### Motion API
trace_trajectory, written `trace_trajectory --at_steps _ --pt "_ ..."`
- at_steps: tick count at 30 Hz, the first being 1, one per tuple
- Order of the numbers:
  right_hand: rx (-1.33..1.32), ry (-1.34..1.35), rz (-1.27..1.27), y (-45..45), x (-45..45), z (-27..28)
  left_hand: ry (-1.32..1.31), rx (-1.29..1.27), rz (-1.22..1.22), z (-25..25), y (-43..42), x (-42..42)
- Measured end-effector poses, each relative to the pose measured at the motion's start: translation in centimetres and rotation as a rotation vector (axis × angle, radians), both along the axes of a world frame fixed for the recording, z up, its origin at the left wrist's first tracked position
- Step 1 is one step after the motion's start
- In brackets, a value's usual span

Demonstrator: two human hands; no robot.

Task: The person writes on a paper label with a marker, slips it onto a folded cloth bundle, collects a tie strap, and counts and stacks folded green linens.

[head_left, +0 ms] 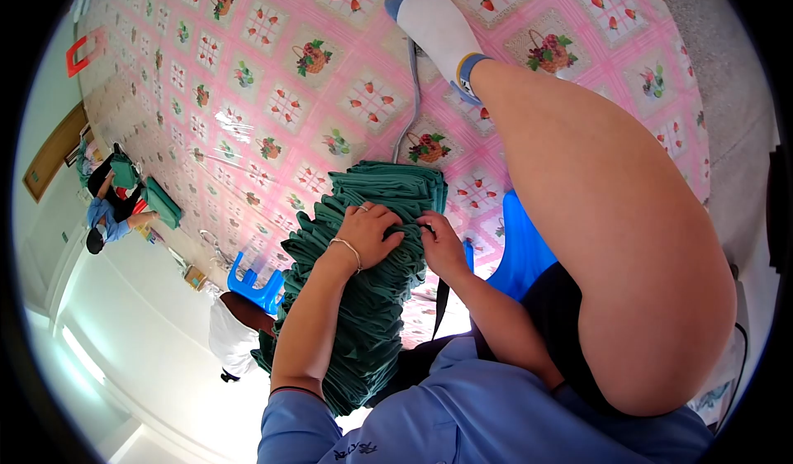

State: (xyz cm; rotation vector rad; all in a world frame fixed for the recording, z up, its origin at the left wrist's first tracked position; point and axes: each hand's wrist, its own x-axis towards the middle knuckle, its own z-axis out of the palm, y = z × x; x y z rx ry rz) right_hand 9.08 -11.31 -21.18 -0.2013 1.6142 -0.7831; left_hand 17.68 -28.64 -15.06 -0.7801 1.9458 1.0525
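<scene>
A tall, leaning pile of folded green cloth rises in front of my body, its many layers bunched into ruffled folds. My left hand, with a bracelet at the wrist, lies over the middle of the pile. Its fingers and thumb curl around a fold of cloth. At the pile's right edge, my right hand pinches the cloth edge between thumb and fingers; the exact layer is hidden. Below this hand hangs a narrow black strap. Flatter folded green layers lie at the pile's far end.
Pink fruit-patterned plastic sheeting spreads beneath. My bent leg crosses the right side. Blue plastic stools stand nearby. A grey cord runs past the pile. One person in white and another in blue are at the left.
</scene>
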Motion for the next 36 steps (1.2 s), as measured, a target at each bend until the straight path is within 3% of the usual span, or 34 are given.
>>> trace_trajectory --at_steps 4,7,10,16,28,31,36 --pt "0.198 -0.267 0.12 -0.9 -1.4 0.4 -0.016 0.072 0.03 -1.2 -0.7 0.3" --pt "0.189 -0.278 -0.038 -0.6 -0.6 0.1 0.124 -0.061 0.125 -2.8 0.2 0.4" --pt "0.273 -0.296 -0.081 -0.9 -1.2 0.4 -0.008 0.042 -0.035 -2.9 -0.1 -0.3" --pt "0.37 -0.373 -0.058 -0.8 -1.0 -0.8 0.013 0.028 -0.009 -2.2 0.1 0.1" --pt "0.357 -0.264 0.06 -0.9 -1.7 -0.1 0.004 0.069 -0.053 -2.7 -0.1 -0.4" --pt "0.275 -0.106 0.207 -0.4 -1.5 -0.4 0.031 0.034 -0.051 -2.9 0.2 -0.3" --pt "0.077 0.108 0.173 -0.1 -0.9 -1.0 -0.029 0.04 -0.068 -2.7 0.3 -0.8"
